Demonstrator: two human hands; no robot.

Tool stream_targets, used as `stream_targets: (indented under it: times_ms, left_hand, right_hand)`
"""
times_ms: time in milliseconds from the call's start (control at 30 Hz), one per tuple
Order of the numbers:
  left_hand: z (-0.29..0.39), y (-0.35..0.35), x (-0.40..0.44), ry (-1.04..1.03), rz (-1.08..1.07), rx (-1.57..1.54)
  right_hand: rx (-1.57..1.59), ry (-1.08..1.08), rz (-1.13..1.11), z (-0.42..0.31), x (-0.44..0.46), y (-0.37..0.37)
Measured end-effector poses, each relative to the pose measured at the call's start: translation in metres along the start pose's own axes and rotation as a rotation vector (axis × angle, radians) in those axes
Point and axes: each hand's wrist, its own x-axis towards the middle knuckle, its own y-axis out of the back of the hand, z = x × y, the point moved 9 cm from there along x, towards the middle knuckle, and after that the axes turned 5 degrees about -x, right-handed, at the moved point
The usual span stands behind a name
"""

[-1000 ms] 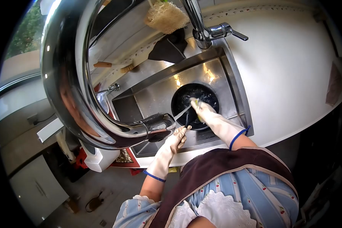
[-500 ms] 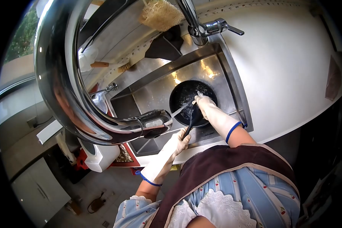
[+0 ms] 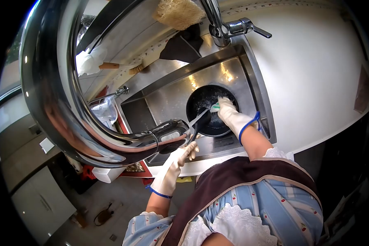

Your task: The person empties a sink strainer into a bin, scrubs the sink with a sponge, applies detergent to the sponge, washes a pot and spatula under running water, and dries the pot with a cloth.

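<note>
My left hand (image 3: 183, 154), in a cream rubber glove with a blue cuff, is closed on the handle of a black utensil (image 3: 201, 121), whose broad head is over a round black pan (image 3: 211, 93). The pan rests in the steel sink (image 3: 168, 102). My right hand (image 3: 227, 110), gloved the same way, is closed on a small white and green sponge (image 3: 215, 108) beside the utensil's head. Water runs from the tip of the large chrome faucet (image 3: 172, 133) onto the utensil.
The faucet's thick curved neck fills the left foreground. Behind the sink are a second chrome tap (image 3: 238, 28), a dark cloth (image 3: 182, 46), a loofah (image 3: 178, 14) and a wooden-handled brush (image 3: 110, 65). A white countertop (image 3: 311, 74) extends to the right.
The utensil's head has come into view under the water stream, and my left hand has shifted slightly left and down. My right hand has moved right, with the sponge now showing.
</note>
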Motion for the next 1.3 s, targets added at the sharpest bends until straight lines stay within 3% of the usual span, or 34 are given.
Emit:
stream_targets:
  times_ms: [67, 200, 267, 333, 367, 433, 467, 500, 567, 600, 633, 733, 767, 833, 900, 967, 1033, 1100, 1167, 1200, 1300]
  left_hand:
    - [-0.013, 0.007, 0.007, 0.009, -0.058, 0.04]
    - [0.0, -0.021, 0.007, 0.115, -0.047, -0.129]
    - [0.009, -0.039, 0.01, 0.087, -0.116, -0.227]
    - [0.024, -0.056, 0.001, 0.099, -0.072, -0.14]
    - [0.024, -0.054, -0.007, 0.127, -0.014, -0.06]
    - [0.018, -0.051, -0.011, 0.143, -0.028, -0.05]
    - [0.024, -0.055, -0.018, 0.13, -0.015, -0.009]
    - [0.027, -0.059, -0.022, 0.127, -0.006, 0.032]
    - [0.028, -0.065, -0.034, 0.086, -0.021, 0.06]
    - [0.031, -0.068, -0.037, 0.067, -0.029, 0.07]
    - [0.03, -0.069, -0.043, 0.039, -0.03, 0.07]
    - [0.032, -0.066, -0.054, -0.018, -0.045, 0.028]
    - [0.034, -0.065, -0.06, -0.048, -0.071, 0.019]
    - [0.049, -0.07, -0.079, -0.106, -0.165, -0.022]
    - [0.051, -0.066, -0.087, -0.126, -0.192, -0.054]
    - [0.048, -0.069, -0.097, -0.157, -0.226, -0.093]
    - [0.046, -0.071, -0.098, -0.145, -0.241, -0.135]
    - [0.044, -0.069, -0.099, -0.147, -0.246, -0.127]
    - [0.034, -0.073, -0.093, -0.145, -0.273, -0.155]
    - [0.038, -0.08, -0.1, -0.16, -0.291, 0.014]
    - [0.037, -0.082, -0.104, -0.181, -0.252, 0.079]
  right_hand:
    - [-0.351, -0.081, -0.424, -0.071, -0.047, 0.027]
    - [0.016, -0.075, -0.426, -0.065, -0.059, 0.015]
    - [0.041, 0.229, -0.316, -0.093, -0.084, 0.016]
    - [-0.257, 0.771, -0.046, -0.129, -0.107, 0.018]
    - [-0.312, 0.838, 0.039, -0.144, -0.118, 0.026]
    - [-0.095, -0.2, -0.329, -0.119, -0.107, 0.04]
    - [0.179, -0.251, -0.168, -0.064, -0.08, 0.01]
    - [0.306, -0.171, -0.161, -0.081, -0.084, 0.016]
    - [0.41, -0.432, -0.266, -0.074, -0.081, 0.01]
    - [0.313, -0.391, -0.222, -0.088, -0.088, 0.024]
    - [0.286, -0.568, -0.233, -0.091, -0.101, 0.037]
    - [0.399, -0.462, -0.247, -0.033, -0.06, 0.004]
    - [0.655, -0.596, -0.302, 0.01, -0.042, -0.024]
    - [0.902, -0.715, -0.356, 0.012, -0.045, -0.028]
    - [0.791, -0.469, -0.211, -0.058, -0.092, 0.035]
    - [0.827, -0.284, -0.248, -0.123, -0.146, 0.085]
    - [0.62, -0.119, -0.183, -0.145, -0.165, 0.112]
    - [0.641, -0.034, -0.201, -0.166, -0.192, 0.117]
    - [0.347, 0.362, -0.092, -0.202, -0.219, 0.13]
    - [-0.163, 0.644, 0.039, -0.221, -0.243, 0.123]
    - [0.015, 0.574, 0.034, -0.212, -0.236, 0.118]
